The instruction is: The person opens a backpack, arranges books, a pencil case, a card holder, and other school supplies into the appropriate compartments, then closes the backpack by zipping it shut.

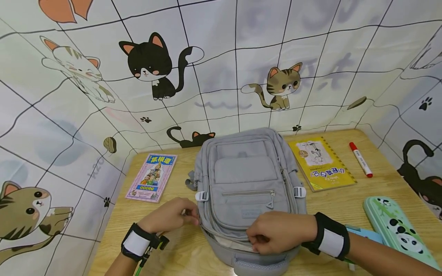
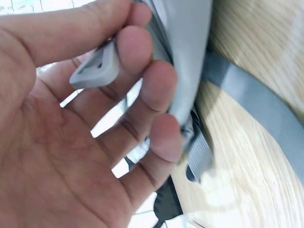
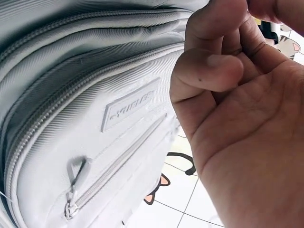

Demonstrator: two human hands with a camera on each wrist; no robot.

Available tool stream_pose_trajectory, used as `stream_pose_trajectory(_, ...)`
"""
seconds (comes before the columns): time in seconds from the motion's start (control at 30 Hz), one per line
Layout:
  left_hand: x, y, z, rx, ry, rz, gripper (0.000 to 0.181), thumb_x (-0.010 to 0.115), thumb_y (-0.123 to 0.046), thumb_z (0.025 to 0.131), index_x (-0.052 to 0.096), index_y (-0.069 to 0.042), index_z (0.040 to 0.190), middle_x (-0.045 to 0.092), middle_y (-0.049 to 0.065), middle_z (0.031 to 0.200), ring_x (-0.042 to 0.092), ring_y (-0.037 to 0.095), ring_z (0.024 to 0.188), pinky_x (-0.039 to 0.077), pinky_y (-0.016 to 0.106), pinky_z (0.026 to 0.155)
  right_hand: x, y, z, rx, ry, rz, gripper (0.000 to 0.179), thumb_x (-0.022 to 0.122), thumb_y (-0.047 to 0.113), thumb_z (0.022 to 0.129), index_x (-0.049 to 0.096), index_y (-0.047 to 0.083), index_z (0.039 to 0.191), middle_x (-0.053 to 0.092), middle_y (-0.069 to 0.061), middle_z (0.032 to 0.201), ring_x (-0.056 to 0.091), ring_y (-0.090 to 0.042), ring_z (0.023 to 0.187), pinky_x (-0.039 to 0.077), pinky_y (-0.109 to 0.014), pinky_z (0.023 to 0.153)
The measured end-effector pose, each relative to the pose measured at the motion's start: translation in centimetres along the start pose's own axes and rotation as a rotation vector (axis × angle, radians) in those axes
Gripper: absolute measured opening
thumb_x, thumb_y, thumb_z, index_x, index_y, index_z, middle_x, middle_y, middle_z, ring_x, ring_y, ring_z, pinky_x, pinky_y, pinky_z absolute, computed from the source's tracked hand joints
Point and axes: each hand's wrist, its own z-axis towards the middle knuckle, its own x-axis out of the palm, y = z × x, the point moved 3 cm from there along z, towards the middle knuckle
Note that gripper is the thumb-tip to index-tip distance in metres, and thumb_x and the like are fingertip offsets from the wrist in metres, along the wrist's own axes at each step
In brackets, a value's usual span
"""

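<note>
A grey backpack (image 1: 241,172) lies on the wooden table, front side up, its carry handle (image 1: 262,264) toward me. Near that end its zipped edge gapes, and pale lining (image 1: 228,242) shows. At the bag's left side my left hand (image 1: 169,214) pinches a grey zipper pull (image 2: 97,66) between thumb and index finger; its other fingers are loosely bent. My right hand (image 1: 281,232) has its fingers curled at the gaping edge and grips the backpack there, the fingertips partly hidden. A front pocket zipper (image 3: 118,161) and a label (image 3: 130,104) appear in the right wrist view.
Left of the bag lies a pink booklet (image 1: 152,177). To its right are a yellow spiral notebook (image 1: 322,163) and a red-capped marker (image 1: 360,160). A green panda pencil case (image 1: 400,226) and a light-blue item (image 1: 364,233) lie by my right forearm. Cat-printed cloth (image 1: 221,84) stands behind.
</note>
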Motion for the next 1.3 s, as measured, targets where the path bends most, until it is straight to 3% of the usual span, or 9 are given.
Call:
stream_pose_trajectory(0.4,-0.8,3.7,2.0,0.021,-0.113,-0.104,0.009,0.071,-0.030,0.085,0.066,-0.030,0.078,0.062,-0.016,0.076,0.053,0.004,0.069,0.045,0.021,0.060,-1.0,0.3,-0.2,-0.006,-0.039,-0.017,0.020,0.062,0.023,0.091,0.054,0.025,0.073,0.042,0.018,0.060,0.033,0.015,0.054,0.029,-0.003,0.049)
stream_pose_trajectory(0.6,-0.9,5.7,3.1,-0.016,-0.182,-0.107,0.009,0.071,-0.029,0.084,0.066,-0.029,0.078,0.062,-0.014,0.078,0.054,0.004,0.072,0.045,0.022,0.063,-1.2,0.3,-0.3,0.003,-0.037,-0.016,0.019,0.061,0.024,0.091,0.054,0.025,0.074,0.042,0.019,0.061,0.034,0.015,0.055,0.029,-0.003,0.050)
stream_pose_trajectory(0.83,-0.6,7.8,4.2,-0.051,-0.243,-0.119,0.014,0.068,-0.016,0.087,0.066,-0.029,0.081,0.064,-0.012,0.082,0.057,0.004,0.077,0.048,0.022,0.067,-1.2,0.5,-0.4,0.001,-0.044,-0.012,0.019,0.062,0.024,0.091,0.054,0.025,0.074,0.042,0.018,0.061,0.033,0.015,0.054,0.029,-0.003,0.050)
stream_pose_trajectory(1.07,-0.7,8.9,4.8,-0.117,-0.303,-0.154,0.012,0.069,-0.018,0.086,0.068,-0.029,0.080,0.065,-0.010,0.085,0.059,0.008,0.079,0.048,0.024,0.068,-1.3,0.8,-0.4,-0.001,-0.037,0.017,0.018,0.062,0.021,0.091,0.055,0.023,0.074,0.043,0.017,0.061,0.033,0.016,0.055,0.030,-0.003,0.049)
stream_pose_trajectory(1.3,-0.6,9.3,5.2,-0.166,-0.354,-0.131,0.007,0.072,-0.025,0.085,0.069,-0.027,0.078,0.066,-0.009,0.083,0.056,0.009,0.067,0.046,0.025,0.058,-1.1,1.0,-0.4,-0.018,-0.053,0.001,0.020,0.063,0.019,0.089,0.053,0.022,0.073,0.043,0.016,0.060,0.032,0.016,0.055,0.029,-0.002,0.050)
